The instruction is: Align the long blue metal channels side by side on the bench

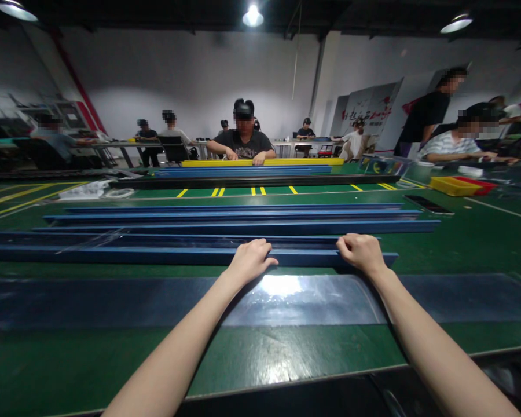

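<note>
A long dark blue channel rail (113,253) lies across the green table in front of me. My left hand (250,260) is curled over its near edge around the middle, fingers wrapped on it. Further right, near the rail's end, my right hand (361,252) grips the same rail with bent fingers. A glossy dark film strip (91,301) lies flat on the table between me and the rail, under my forearms.
More blue rails (243,220) lie side by side behind the held one. A phone (428,204) and a yellow tray (451,185) sit at the right. A person (243,142) works opposite on yellow and blue rails; others sit around.
</note>
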Available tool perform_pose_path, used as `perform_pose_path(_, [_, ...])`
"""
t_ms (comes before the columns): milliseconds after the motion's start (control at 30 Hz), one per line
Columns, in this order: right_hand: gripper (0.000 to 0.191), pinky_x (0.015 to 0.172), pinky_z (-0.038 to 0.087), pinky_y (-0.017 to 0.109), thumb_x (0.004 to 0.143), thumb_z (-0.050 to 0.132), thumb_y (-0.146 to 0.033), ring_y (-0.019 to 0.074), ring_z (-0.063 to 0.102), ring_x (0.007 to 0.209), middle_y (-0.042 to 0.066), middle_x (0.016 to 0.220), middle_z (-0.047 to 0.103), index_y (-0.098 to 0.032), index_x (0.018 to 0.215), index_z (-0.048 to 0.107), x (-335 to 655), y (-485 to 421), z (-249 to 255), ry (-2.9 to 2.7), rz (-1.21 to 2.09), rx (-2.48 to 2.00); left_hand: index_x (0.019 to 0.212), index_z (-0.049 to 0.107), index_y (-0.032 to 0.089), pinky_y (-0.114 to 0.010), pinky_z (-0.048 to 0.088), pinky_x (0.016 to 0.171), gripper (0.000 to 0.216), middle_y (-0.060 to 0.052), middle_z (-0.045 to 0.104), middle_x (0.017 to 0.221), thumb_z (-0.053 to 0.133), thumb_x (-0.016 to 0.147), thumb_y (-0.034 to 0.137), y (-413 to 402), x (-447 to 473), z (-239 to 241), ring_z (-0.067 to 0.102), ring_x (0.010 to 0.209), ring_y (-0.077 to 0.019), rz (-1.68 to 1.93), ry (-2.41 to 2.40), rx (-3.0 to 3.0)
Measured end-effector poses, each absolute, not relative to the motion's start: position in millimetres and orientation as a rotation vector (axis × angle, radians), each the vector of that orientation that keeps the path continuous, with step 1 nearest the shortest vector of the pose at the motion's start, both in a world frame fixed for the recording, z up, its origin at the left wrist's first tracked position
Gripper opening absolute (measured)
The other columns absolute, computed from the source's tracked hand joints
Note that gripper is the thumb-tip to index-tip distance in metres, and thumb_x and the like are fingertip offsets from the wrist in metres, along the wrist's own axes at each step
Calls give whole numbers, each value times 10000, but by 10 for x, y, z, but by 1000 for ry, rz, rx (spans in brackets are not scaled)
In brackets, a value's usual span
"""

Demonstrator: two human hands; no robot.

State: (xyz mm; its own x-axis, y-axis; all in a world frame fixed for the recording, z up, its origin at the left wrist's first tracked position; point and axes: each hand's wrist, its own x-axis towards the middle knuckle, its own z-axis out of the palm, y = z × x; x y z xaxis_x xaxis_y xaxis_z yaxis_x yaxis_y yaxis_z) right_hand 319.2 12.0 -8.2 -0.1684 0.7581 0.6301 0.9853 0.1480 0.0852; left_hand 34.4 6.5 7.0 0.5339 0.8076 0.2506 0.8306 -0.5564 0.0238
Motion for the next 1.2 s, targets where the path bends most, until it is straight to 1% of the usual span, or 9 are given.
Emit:
perform_pose_path(200, [442, 480, 213, 249, 778, 333, -334, 119, 474, 450, 66, 532, 613, -162, 445, 566, 3182, 107, -63, -2008, -665, -1689, 844, 543, 181, -248, 428, 679, 224, -25, 579, 901, 521, 807, 400, 47, 342, 58, 547, 896, -175, -371, -1393, -2641])
perform_pose_path(500, [440, 493, 227, 251, 790, 326, -345, 135, 516, 497, 65, 565, 629, -167, 484, 586, 3151, 81, -18, -2057, -601, -1753, 873, 515, 187, -242, 423, 687, 224, -13, 579, 917, 542, 796, 395, 52, 343, 24, 544, 884, -159, -436, -1374, -2634])
perform_pose_path(667, [450, 492, 219, 253, 810, 311, -362, 153, 555, 555, 71, 615, 648, -169, 536, 612, 3123, 50, 36, -2114, -599, -1837, 865, 525, 178, -263, 426, 701, 267, -25, 589, 914, 521, 799, 436, 55, 327, 32, 544, 888, -178, -368, -1331, -2591])
perform_pose_path(833, [478, 487, 177, 256, 832, 297, -415, 166, 575, 597, 77, 674, 664, -174, 595, 635, 3039, 17, 110, -2216, -621, -1941, 849, 545, 173, -277, 428, 698, 321, -34, 605, 894, 484, 804, 485, 49, 320, 37, 554, 880, -195, -295, -1361, -2555])
perform_pose_path(933, [484, 488, 168, 257, 847, 289, -428, 151, 567, 598, 65, 688, 658, -176, 614, 631, 2914, 14, 111, -2252, -617, -1884, 846, 554, 172, -275, 428, 691, 329, -36, 611, 888, 472, 810, 489, 50, 326, 30, 559, 874, -194, -284, -1381, -2551])
perform_pose_path(1067, [464, 501, 193, 254, 876, 265, -379, 128, 561, 639, 54, 696, 639, -166, 671, 622, 2681, 25, 65, -2250, -622, -1688, 849, 560, 172, -278, 429, 690, 331, -34, 612, 884, 464, 815, 486, 52, 334, 15, 559, 870, -193, -284, -1376, -2549])
perform_pose_path(1200, [441, 503, 195, 256, 875, 279, -344, 115, 546, 606, 49, 685, 636, -167, 663, 623, 2533, 43, 26, -2232, -556, -1671, 854, 562, 173, -278, 425, 689, 328, -36, 609, 884, 461, 818, 483, 52, 339, 1, 556, 863, -189, -290, -1367, -2547])
